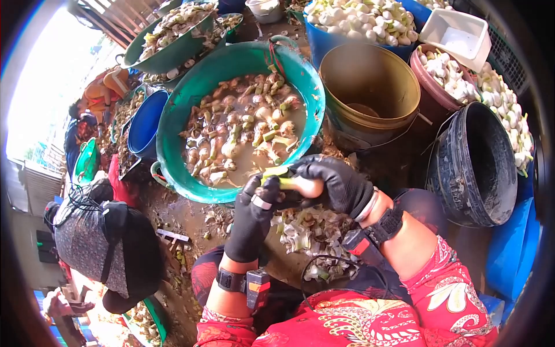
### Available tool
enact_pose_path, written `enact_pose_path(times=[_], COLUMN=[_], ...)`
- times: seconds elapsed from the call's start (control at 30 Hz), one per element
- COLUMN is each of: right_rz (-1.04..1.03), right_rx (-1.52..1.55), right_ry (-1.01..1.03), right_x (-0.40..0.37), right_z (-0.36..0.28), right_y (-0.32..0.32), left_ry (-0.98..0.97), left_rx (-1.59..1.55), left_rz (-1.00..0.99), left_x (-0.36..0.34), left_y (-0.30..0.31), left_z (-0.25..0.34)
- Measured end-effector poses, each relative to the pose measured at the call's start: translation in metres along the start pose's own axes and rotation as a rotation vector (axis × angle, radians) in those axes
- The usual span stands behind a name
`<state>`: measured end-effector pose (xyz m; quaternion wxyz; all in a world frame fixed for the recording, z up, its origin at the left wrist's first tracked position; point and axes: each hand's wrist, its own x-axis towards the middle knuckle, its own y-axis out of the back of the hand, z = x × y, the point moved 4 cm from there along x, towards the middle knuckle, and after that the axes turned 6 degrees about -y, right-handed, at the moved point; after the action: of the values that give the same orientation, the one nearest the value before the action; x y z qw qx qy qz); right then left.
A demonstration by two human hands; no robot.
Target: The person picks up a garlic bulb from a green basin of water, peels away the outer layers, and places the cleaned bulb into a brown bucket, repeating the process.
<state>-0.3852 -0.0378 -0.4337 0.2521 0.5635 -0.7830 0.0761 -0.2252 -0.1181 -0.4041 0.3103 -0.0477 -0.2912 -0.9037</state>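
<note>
Bulb [310, 188], one, green-stalked, between the gloved fingers of left hand [254, 208] and right hand [342, 184], both grasping it; presumably light, firm, slippery if wet, best held around its rounded end.

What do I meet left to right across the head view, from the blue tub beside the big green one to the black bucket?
Blue tub, gloved left hand, pale bulb with green stem, gloved right hand, black bucket.
</note>
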Motion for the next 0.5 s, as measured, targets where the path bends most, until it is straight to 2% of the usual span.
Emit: enact_pose_path(times=[0.07,0.1,0.13,0.2,0.23,0.27,0.3,0.33,0.4,0.47,0.5], right_rz=[0.12,0.263,0.405,0.65,0.714,0.653,0.625,0.598,0.626,0.525,0.482], right_rx=[1.071,1.288,1.487,1.281,1.172,1.138,1.12,1.097,1.071,0.963,0.898], right_ry=[-0.927,-0.706,-0.466,-0.601,-0.538,-0.49,-0.613,-0.736,-0.725,-0.745,-0.744], right_x=[-0.004,0.007,0.02,0.028,0.029,0.025,0.021,0.02,0.017,0.019,0.018], right_z=[0.021,0.019,0.014,0.003,0.004,0.011,0.02,0.02,0.013,0.013,0.013], right_y=[0.016,0.034,0.053,0.089,0.096,0.097,0.091,0.083,0.07,0.063,0.062], left_ry=[0.28,0.122,0.405,0.08,0.024,-0.035,0.082,0.082,-0.072,-0.152,-0.088], left_rx=[-0.574,-0.363,-0.508,0.319,0.533,0.745,0.754,0.757,0.78,0.921,0.992], left_rz=[0.181,0.15,0.206,0.067,-0.002,-0.077,-0.115,-0.121,-0.392,-0.591,-0.68], left_x=[0.004,0.002,0.001,0.016,0.026,0.037,0.049,0.063,0.087,0.102,0.109], left_y=[0.008,0.021,0.028,0.043,0.05,0.053,0.052,0.047,0.018,-0.014,-0.024], left_z=[0.001,-0.011,-0.022,-0.026,-0.037,-0.048,-0.054,-0.059,-0.074,-0.093,-0.104])
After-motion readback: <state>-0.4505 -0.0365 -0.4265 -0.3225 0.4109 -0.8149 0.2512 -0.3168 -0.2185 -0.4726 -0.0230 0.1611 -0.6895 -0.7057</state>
